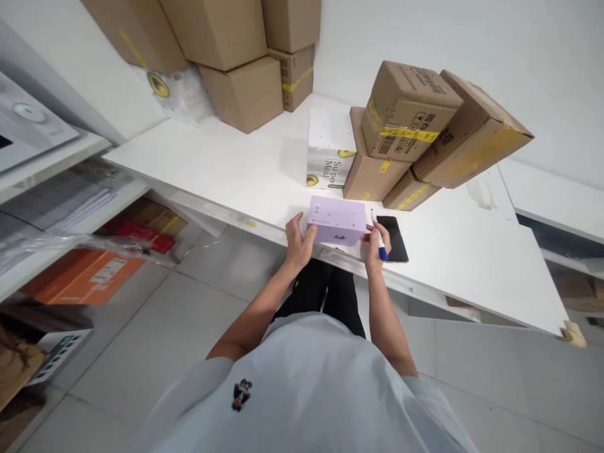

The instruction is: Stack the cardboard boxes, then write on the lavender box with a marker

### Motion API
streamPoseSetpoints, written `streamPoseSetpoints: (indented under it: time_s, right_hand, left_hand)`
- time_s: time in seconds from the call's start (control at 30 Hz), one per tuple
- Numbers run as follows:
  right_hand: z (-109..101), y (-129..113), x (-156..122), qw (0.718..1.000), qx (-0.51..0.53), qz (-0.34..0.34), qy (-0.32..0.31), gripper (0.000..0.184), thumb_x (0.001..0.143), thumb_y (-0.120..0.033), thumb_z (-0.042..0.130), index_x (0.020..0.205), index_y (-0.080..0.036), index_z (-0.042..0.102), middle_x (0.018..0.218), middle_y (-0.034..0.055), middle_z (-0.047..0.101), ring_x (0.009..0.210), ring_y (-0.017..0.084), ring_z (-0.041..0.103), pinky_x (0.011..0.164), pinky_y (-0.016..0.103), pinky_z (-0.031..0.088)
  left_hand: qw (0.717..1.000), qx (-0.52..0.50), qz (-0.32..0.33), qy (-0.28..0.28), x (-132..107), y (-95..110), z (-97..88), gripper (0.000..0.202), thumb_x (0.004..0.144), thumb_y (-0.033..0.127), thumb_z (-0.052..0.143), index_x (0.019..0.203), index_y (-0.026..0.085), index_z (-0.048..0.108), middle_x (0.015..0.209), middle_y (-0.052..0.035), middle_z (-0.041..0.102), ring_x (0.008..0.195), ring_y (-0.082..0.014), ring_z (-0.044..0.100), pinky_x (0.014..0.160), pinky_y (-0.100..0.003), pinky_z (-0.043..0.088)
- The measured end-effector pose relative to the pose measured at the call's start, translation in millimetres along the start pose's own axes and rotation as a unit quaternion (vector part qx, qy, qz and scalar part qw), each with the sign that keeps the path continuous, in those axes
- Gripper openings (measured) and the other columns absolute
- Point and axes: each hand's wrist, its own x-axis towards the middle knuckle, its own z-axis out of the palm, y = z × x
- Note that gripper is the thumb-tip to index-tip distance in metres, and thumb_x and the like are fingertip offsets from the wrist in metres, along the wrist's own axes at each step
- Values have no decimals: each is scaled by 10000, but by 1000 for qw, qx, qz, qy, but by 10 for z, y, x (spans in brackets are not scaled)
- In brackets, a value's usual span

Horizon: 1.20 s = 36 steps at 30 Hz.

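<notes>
A light purple box [337,215] with a barcode label lies at the front edge of the white table [255,167]. My left hand [299,245] is at the box's left end, thumb against its corner and fingers apart beside it. In my right hand [376,246] is a white marker [382,252] with a blue end, its dark tip pointing up and away from me. The fingers of this hand are close to the box's right end. A black phone [393,239] lies flat just right of my right hand.
Behind the purple box stand a white Super Meal carton [331,148] and several stacked brown cartons [413,113]. More brown cartons [248,94] are piled at the back left. Shelves on the left hold papers [56,195] and an orange box [85,277].
</notes>
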Motion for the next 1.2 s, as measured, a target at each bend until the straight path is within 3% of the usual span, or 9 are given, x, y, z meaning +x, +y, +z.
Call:
streamPoseSetpoints:
  time_s: [0.13,0.23,0.37,0.53,0.7,0.83,1.0,1.2]
  right_hand:
    - [-2,-189,98,995,55,-32,72,331,819,-400,654,1051,-188,552,850,4,749,533,78,606,617,256,517]
    - [17,-431,195,987,105,-72,96,289,837,-369,641,1033,-221,488,750,-48,727,500,80,596,580,239,502]
    - [69,-762,283,982,131,-108,85,245,904,-428,577,1008,-249,446,639,-83,679,478,92,593,536,229,486]
    - [182,-1006,322,983,139,-117,22,314,901,-540,581,901,-254,452,555,-102,602,457,95,584,492,221,466]
    - [383,-968,359,983,160,-63,-69,390,846,-607,625,888,-242,494,547,-89,609,450,90,572,496,216,463]
    - [462,-851,377,983,106,-5,-147,412,841,-613,619,963,-221,584,617,-53,650,530,96,605,551,227,487]
    - [420,-829,342,975,43,-18,-219,337,815,-522,675,921,-205,628,711,-15,682,641,120,645,637,252,518]
    - [399,-864,321,970,1,-25,-241,275,836,-459,654,874,-189,623,658,-18,660,595,124,630,599,248,499]
  left_hand:
    - [963,110,234,80,16,97,-9,478,950,495,449,1295,176,536,1358,-170,488,1351,-295,409,1144,-508,335]
    - [933,162,315,60,29,198,43,333,939,372,484,1171,197,646,1293,-137,568,1332,-305,428,1141,-506,330]
    - [921,222,320,-1,20,272,172,401,919,423,555,1231,198,667,1298,-136,616,1312,-344,443,1117,-510,354]
    - [911,268,314,-16,-72,325,263,398,936,433,550,1262,243,676,1334,-126,606,1300,-347,438,1093,-509,370]
    - [893,308,326,-44,-235,427,308,423,948,430,529,1331,281,626,1374,-110,593,1295,-347,444,1056,-499,377]
    - [886,315,337,-47,-287,438,338,421,945,412,532,1328,263,623,1382,-114,598,1286,-343,463,1052,-491,369]
    - [898,297,321,-55,-248,367,365,422,940,371,528,1313,203,634,1356,-145,625,1284,-333,497,1071,-482,365]
    - [900,296,312,-69,-236,340,367,435,940,367,517,1317,183,631,1365,-152,627,1287,-330,511,1084,-487,368]
